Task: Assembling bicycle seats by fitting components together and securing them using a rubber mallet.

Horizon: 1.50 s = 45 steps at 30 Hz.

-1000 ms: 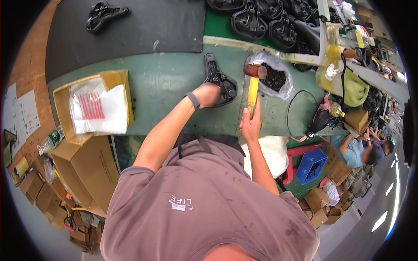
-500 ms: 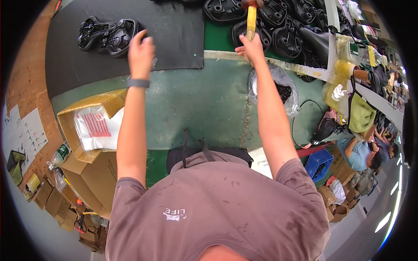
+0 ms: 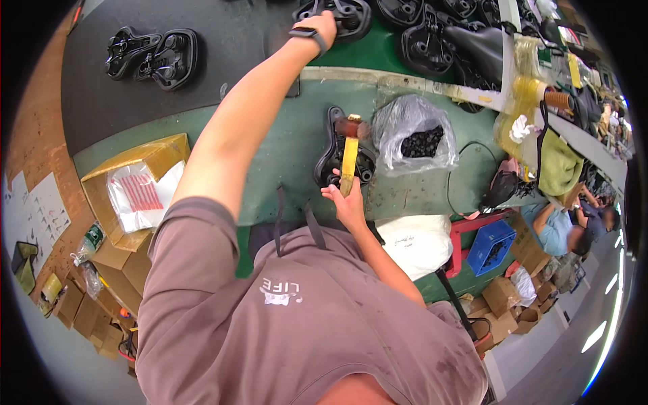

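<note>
My left hand [image 3: 322, 24] is stretched far across the bench and grips the edge of a black saddle shell [image 3: 347, 13] in the row at the back. My right hand [image 3: 344, 196] stays close to my body and holds a yellow-handled mallet [image 3: 349, 154] upright. The mallet's brown head hovers just over another black saddle shell [image 3: 332, 152], which lies upside down on the green bench top [image 3: 283, 135]. A dark watch band sits on my left wrist.
Two black saddle shells [image 3: 154, 54] lie on the dark mat [image 3: 223, 61] at the back left. A clear bag of small black parts [image 3: 415, 138] sits right of the mallet. An open cardboard box [image 3: 138, 185], a white sack [image 3: 415, 241], a blue crate [image 3: 493, 244] and seated people [image 3: 560, 226] surround the bench.
My left hand left the mat and swung right to the back row of saddles. My right hand drew the mallet back from the far side to the saddle near my body.
</note>
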Each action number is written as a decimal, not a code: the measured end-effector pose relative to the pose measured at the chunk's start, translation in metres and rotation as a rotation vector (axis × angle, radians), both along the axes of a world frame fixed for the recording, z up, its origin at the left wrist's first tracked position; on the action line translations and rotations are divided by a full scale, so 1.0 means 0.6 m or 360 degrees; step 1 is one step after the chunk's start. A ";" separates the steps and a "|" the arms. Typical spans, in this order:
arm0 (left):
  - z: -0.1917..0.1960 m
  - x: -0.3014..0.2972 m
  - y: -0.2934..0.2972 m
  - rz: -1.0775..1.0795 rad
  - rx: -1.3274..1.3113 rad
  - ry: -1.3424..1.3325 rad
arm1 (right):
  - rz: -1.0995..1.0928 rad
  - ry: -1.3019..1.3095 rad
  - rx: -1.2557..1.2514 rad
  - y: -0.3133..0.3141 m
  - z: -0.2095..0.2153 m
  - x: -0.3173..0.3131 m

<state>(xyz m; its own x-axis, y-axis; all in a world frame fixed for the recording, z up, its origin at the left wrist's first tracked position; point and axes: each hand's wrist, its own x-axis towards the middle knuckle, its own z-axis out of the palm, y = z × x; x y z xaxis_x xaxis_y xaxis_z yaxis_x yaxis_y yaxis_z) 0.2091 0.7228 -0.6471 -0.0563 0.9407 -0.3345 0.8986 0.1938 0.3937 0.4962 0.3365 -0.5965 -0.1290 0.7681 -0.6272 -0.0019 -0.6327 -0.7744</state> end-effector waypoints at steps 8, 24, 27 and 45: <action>0.086 -0.040 -0.629 0.0183 -0.0084 0.0295 | 0.0233 -0.0183 0.0177 -0.054 0.067 0.150; 0.109 0.309 -0.763 0.1342 -0.0652 -0.2581 | -0.0068 -0.0272 0.0328 -0.126 0.076 0.254; 0.086 0.361 -0.731 0.1510 -0.0460 -0.2435 | -0.0026 -0.0337 0.0310 -0.139 0.085 0.279; 0.049 0.429 -0.666 0.0925 -0.0037 -0.1110 | 0.0275 -0.0536 0.0198 -0.140 0.108 0.348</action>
<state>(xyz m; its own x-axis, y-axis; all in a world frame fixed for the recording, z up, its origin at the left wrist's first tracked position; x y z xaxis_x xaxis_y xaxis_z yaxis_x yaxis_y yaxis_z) 0.4667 0.3232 -0.6180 -0.2977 0.8198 -0.4892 0.2158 0.5570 0.8020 0.7051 0.2527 -0.5316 -0.0663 0.8260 -0.5598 0.3634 -0.5025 -0.7845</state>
